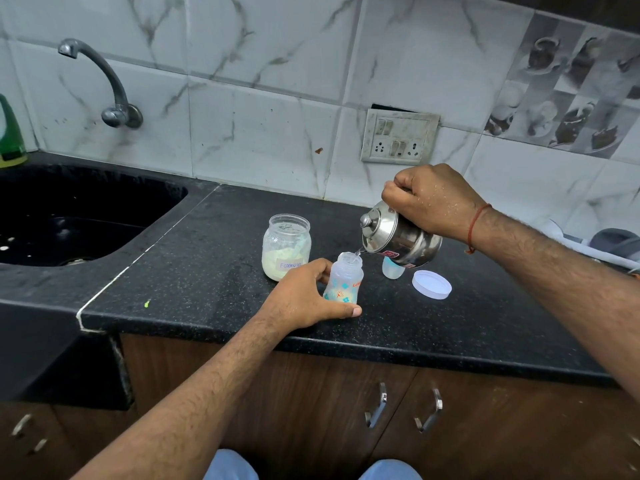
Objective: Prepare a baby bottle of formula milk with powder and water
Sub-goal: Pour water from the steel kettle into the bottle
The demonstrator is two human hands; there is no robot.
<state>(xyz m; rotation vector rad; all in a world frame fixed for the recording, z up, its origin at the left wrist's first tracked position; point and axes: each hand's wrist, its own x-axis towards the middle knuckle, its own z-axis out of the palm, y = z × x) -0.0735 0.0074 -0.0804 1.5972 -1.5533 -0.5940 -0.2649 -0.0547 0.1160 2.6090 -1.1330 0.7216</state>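
Bottle [343,283] is named first, though the largest thing seen is the black counter [214,271], on which it is stood upright near the front edge. A black sink [69,220] is set into the counter at the left, and a tap [104,81] is fixed to the tiled wall above it. A steel kettle [401,239] is held tilted over the bottle by the right hand [431,200], whose fingers are curled tight round the handle; a thin stream of water is seen at the bottle's open mouth. The bottle is steadied by the left hand [304,296], thumb and fingers wrapped round its lower half. Just behind that hand an open formula jar [286,247] is stood. A white lid [432,284] is laid flat to the right, and a teat cap [393,270] is partly hidden under the kettle.
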